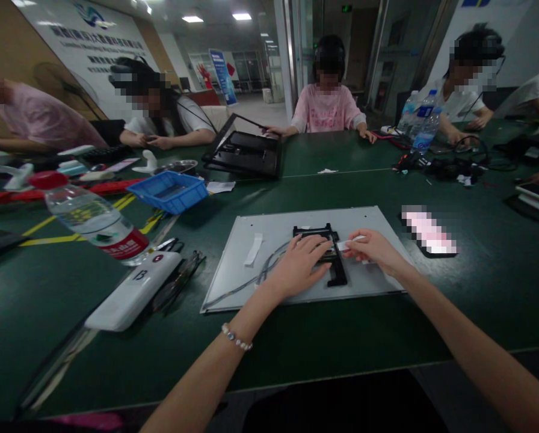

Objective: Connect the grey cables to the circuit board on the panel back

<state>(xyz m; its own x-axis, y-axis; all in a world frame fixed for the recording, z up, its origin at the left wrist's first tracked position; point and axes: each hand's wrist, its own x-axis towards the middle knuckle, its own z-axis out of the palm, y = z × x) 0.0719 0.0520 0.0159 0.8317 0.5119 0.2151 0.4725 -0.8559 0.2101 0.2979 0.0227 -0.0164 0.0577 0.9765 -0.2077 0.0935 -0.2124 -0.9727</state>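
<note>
Left hand (302, 266), fingers slightly spread, laid over black bracket (338, 272) | right hand (372, 251), thumb and fingers pinched on white strip (351, 243), at bracket's right side | bracket: on pale panel (233, 264), atop green bench (269, 343) | grey cables (266, 270): on panel, left of bracket.

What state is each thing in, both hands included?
Left hand: fingers spread, over the black bracket
Right hand: pinching a white strip
White strip: gripped at one end
Black bracket: on the panel, partly covered
Panel: lying flat
Cables: loosely curved across the panel
Bottle: capped
Blue basket: upright, open-topped
Phone: face up, screen lit
</note>
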